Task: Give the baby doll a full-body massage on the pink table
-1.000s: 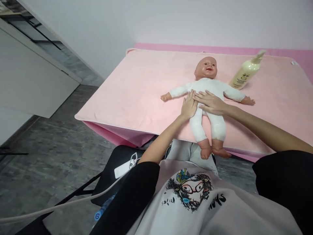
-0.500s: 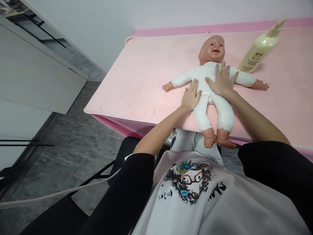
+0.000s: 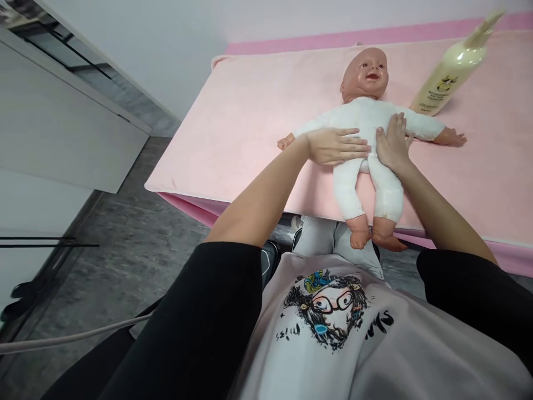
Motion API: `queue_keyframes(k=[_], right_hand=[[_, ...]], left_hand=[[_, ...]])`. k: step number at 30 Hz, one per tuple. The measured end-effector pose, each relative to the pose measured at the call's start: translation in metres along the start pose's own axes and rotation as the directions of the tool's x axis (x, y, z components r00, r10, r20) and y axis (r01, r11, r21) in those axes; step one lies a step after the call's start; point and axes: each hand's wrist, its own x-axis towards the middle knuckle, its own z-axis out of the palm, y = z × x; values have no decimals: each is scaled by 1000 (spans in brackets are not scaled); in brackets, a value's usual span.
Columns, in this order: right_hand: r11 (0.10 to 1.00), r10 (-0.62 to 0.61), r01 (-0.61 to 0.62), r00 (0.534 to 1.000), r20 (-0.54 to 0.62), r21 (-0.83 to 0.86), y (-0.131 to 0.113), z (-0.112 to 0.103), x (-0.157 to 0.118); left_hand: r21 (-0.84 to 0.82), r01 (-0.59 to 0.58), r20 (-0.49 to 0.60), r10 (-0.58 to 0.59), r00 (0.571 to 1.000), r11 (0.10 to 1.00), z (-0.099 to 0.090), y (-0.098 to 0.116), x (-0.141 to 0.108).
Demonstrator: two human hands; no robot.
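Observation:
A baby doll (image 3: 366, 114) with a white cloth body lies on its back on a pink-covered table (image 3: 250, 111), its feet hanging over the front edge. My left hand (image 3: 336, 146) lies flat across the doll's belly, fingers stretched out and pointing right. Along the other side of the doll's torso rests my right hand (image 3: 393, 145), its fingers pointing up toward the shoulder and the thumb raised a little apart. Neither hand grips anything.
A pale yellow pump bottle (image 3: 452, 75) stands beside the doll's outstretched arm on the right. A white wall (image 3: 187, 33) runs behind the table. A pale cable (image 3: 79, 337) crosses above the grey floor (image 3: 137, 233) at left.
My left hand has turned and slid from the doll's side onto its belly. My right hand has shifted down and right, from the chest to the side of the torso.

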Motion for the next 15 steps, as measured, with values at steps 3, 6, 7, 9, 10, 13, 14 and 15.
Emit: queue_keyframes(k=[3,6,7,9,10,13,14,15], right_hand=[[992,3,3,999,-44,130,18,8,5],[971,-61,90,989,-131,224,39,20,16],[965,-82,119,983,-162,232,45,25,20],[961,-109,157,972,-210,229,55,34,29],[961,-117,168,967,-225,222,59,38,32],[968,-141,183,963,-231,172,65,44,37],[970,-141,180,964,-225,164,65,44,36],[969,-136,176,966,-221,173,64,44,34]], left_hand=[[-77,-61,91,68,994,995,-16,-6,25],[-142,-99,17,103,995,985,-13,-3,44],[-162,-118,-28,115,993,980,-10,-2,47],[-210,-134,-114,111,987,968,-5,-2,48],[-239,-128,-146,95,985,963,-4,-3,48],[-294,-107,-153,64,986,950,-2,-13,48],[-295,-93,-128,58,990,951,0,-18,49],[-290,-70,-100,42,994,955,4,-23,52]])
